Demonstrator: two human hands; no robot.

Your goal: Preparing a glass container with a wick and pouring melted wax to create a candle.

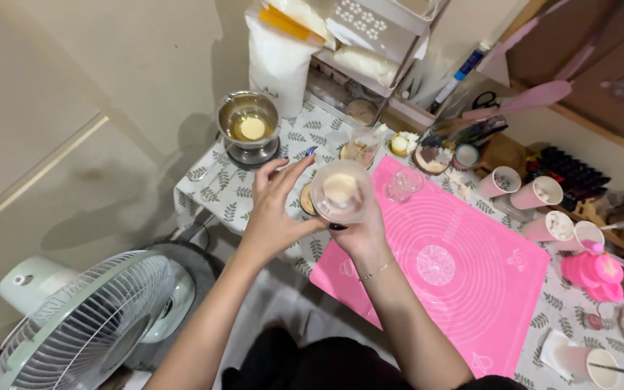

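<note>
Both hands meet over the near left edge of the worktop (240,195), which is covered with a leaf-patterned cloth. The right hand (361,235) cradles a clear plastic cup (341,191) from underneath, its fingers wrapped around the base and mostly hidden behind it; a pale, creamy lump sits inside the cup. The left hand (274,209) rests against the cup's left side, thumb touching the wall, fingers (294,172) loosely spread and curved upward beside the rim. Just right of the cup lies a pink silicone mat (464,267). Behind the hands, a small metal pot (248,117) with yellowish liquid stands on a burner. A white fan (88,318) stands on the floor at lower left.
</note>
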